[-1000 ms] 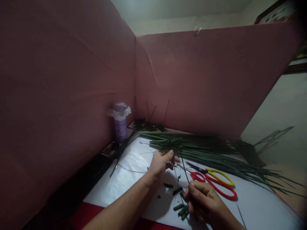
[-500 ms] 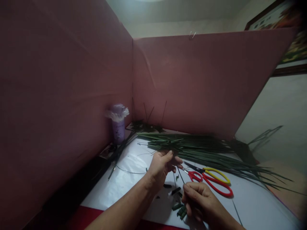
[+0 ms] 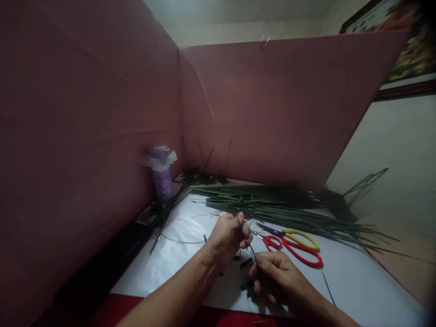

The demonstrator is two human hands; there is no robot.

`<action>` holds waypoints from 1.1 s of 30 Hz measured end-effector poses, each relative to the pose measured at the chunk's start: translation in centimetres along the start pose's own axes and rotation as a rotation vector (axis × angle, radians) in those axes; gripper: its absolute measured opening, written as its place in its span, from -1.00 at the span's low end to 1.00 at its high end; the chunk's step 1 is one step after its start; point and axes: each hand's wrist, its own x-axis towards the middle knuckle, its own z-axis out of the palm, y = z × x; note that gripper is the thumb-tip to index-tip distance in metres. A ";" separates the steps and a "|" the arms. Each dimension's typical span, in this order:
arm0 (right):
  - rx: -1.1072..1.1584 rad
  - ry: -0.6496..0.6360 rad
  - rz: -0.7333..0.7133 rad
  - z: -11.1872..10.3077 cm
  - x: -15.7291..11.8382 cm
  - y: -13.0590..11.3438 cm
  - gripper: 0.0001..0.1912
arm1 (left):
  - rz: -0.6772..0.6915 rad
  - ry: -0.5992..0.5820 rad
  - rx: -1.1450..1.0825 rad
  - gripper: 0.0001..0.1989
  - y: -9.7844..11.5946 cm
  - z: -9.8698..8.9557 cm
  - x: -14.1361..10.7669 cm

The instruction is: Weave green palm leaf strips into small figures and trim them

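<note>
In the head view, a thin dark green strip (image 3: 252,249), probably a leaf blade, stretches between my two hands. My left hand (image 3: 225,234) is closed with thumb and forefinger pinching around the strip, other fingers curled. Lower and to the right, my right hand (image 3: 281,276) pinches the strip's near part between thumb and forefinger. Right behind my left hand is a knot of woven green strips (image 3: 241,202), beside the heap of long green leaves (image 3: 289,211). Short dark green cut pieces (image 3: 245,263) lie below the hands, partly hidden by my right hand.
Small red-handled scissors (image 3: 272,242) and larger shears with yellow and red handles (image 3: 306,259) rest right of my hands. A purple tumbler (image 3: 163,184) with plastic wrap stands at the left back. Pink panels (image 3: 272,113) border the white table surface (image 3: 361,281) behind and left.
The view has shifted slightly. The fingers of my left hand have curled in closer around the strip. My right hand keeps its pinch, a little nearer to the left hand.
</note>
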 end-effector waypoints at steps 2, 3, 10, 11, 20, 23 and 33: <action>-0.215 0.155 -0.141 -0.6 -0.2 -0.9 -0.53 | -0.003 0.024 -0.003 -0.69 0.1 0.0 0.1; -0.368 0.262 -0.246 -1.3 -0.4 -1.5 -0.58 | -0.005 0.043 0.002 -0.70 0.1 0.0 0.1; -1.324 0.479 -0.295 -9.0 -0.9 -3.2 -0.78 | -0.024 0.117 0.062 -0.72 0.2 -0.4 0.4; -1.372 0.449 -0.244 -9.6 -0.9 -3.0 -0.76 | -0.027 0.128 0.078 -0.73 0.1 -0.6 0.5; -1.434 0.399 -0.084 -10.2 0.2 -1.1 -0.85 | -0.041 0.201 0.129 -0.77 -0.3 -1.4 1.0; -1.418 0.402 -0.071 -10.6 0.2 -1.2 -0.85 | -0.036 0.181 0.119 -0.74 -0.4 -1.4 1.0; -0.896 0.372 -0.282 -9.9 -2.5 -2.7 -0.58 | -0.066 0.206 0.133 -0.77 -0.7 -1.5 1.1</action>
